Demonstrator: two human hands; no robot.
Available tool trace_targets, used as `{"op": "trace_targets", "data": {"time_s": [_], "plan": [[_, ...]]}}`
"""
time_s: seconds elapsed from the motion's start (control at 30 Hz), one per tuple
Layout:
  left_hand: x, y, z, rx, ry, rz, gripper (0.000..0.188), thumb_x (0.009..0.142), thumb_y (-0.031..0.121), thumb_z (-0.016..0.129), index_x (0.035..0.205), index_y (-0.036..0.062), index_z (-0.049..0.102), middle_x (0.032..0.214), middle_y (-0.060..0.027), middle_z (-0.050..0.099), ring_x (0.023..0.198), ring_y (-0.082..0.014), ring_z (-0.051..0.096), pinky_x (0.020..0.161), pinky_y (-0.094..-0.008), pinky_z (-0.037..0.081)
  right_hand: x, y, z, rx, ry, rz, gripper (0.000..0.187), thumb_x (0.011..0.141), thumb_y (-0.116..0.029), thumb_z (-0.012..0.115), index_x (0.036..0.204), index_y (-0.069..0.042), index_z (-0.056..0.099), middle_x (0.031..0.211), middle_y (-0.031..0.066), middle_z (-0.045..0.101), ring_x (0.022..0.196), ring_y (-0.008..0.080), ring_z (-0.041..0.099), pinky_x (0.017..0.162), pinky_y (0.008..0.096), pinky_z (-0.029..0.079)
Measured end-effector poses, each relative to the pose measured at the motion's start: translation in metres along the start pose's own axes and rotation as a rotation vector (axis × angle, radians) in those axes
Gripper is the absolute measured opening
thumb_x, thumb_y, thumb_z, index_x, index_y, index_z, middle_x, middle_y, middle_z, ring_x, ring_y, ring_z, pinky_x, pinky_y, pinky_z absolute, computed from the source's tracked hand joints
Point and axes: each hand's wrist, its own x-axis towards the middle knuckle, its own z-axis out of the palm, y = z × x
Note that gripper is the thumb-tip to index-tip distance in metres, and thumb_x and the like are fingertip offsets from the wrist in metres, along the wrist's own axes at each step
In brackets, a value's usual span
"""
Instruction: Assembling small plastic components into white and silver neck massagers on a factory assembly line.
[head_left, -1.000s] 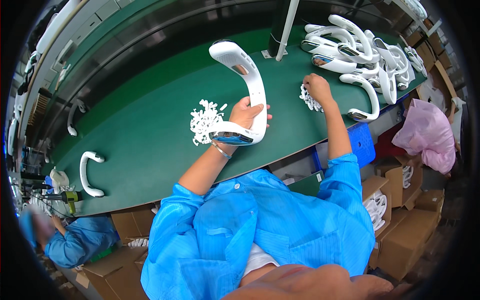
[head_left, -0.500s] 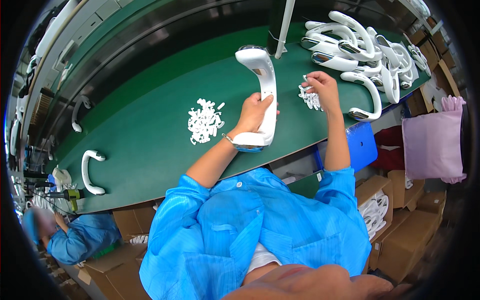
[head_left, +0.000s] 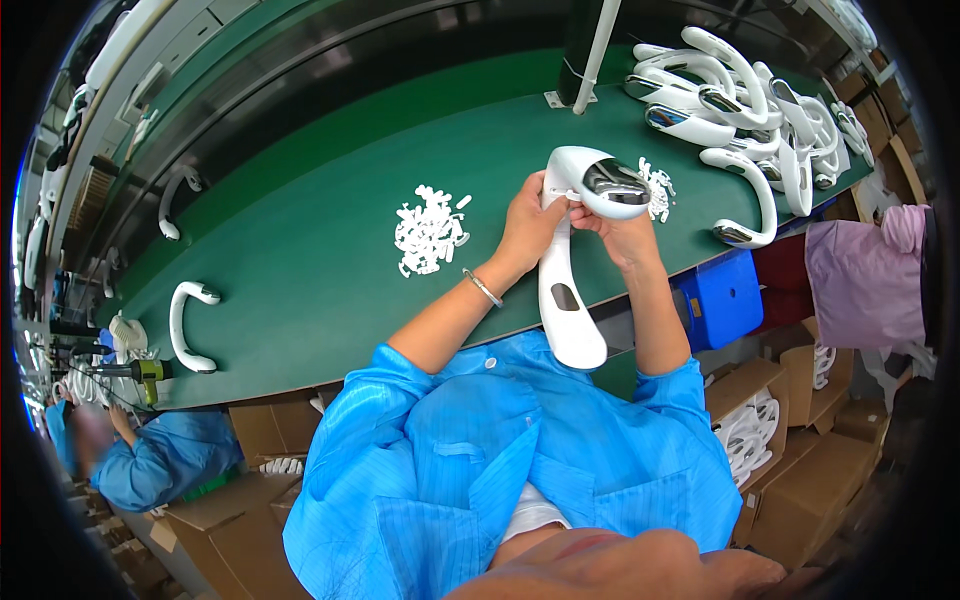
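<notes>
Our left hand (head_left: 529,226): grip closed on white curved device (head_left: 558,264); right hand (head_left: 625,238): grip touching it, closure unclear; small white pieces (head_left: 432,232): device's nine o'clock.

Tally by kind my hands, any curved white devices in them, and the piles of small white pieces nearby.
Left hand and right hand: 2
Curved white device: 1
Left pile and right pile of small white pieces: 2
Total: 5

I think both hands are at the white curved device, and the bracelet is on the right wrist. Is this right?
Not quite: the head view shows the bracelet on the left wrist. The left hand and right hand are indeed both at the white curved device.
</notes>
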Motion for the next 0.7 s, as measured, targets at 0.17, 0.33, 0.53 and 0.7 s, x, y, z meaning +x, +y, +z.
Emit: {"op": "trace_targets", "data": {"time_s": [0.17, 0.33, 0.53, 0.7], "plan": [[-0.01, 0.026, -0.001, -0.117, -0.081, -0.131, 0.024, 0.089, 0.006, 0.054, 0.111, -0.0007, 0.049, 0.092, -0.008, 0.06, 0.072, -0.011, 0.059, 0.058, -0.0254, 0.051, -0.004, 0.004, 0.013, -0.094, 0.06, -0.099, 0.014, 0.085, -0.001, 0.058, 0.097, 0.005, 0.064, 0.078, 0.009, 0.064, 0.066, 0.0123, 0.061, 0.059, 0.0241, 0.054], [-0.011, 0.024, -0.002, -0.235, -0.1, -0.196, 0.025, 0.092, 0.008, 0.049, 0.115, 0.0003, 0.042, 0.09, -0.0078, 0.057, 0.069, -0.0119, 0.059, 0.057, -0.0265, 0.055, -0.005, 0.011, 0.018, -0.196, 0.075, -0.17, 0.013, 0.084, -0.002, 0.06, 0.095, 0.004, 0.065, 0.076, 0.0067, 0.063, 0.064, 0.0095, 0.057, 0.057, 0.0218, 0.05], [-0.013, 0.02, -0.009, -0.217, -0.08, -0.146, 0.027, 0.092, 0.009, 0.049, 0.117, 0.0006, 0.041, 0.091, -0.0079, 0.057, 0.068, -0.0116, 0.059, 0.056, -0.0257, 0.054, -0.007, 0.008, 0.02, -0.173, 0.05, -0.088, 0.018, 0.083, -0.001, 0.06, 0.1, 0.005, 0.065, 0.076, 0.005, 0.062, 0.064, 0.0084, 0.057, 0.057, 0.0217, 0.049], [-0.014, 0.02, -0.01, -0.205, -0.031, -0.127, 0.025, 0.091, 0.007, 0.05, 0.114, -0.0007, 0.044, 0.092, -0.0079, 0.057, 0.072, -0.0114, 0.058, 0.059, -0.0261, 0.052, -0.022, 0.017, 0.029, -0.525, 0.018, -0.206, 0.025, 0.081, 0.005, 0.056, 0.104, 0.003, 0.064, 0.075, 0.004, 0.063, 0.065, 0.0068, 0.058, 0.058, 0.0213, 0.049]]}}
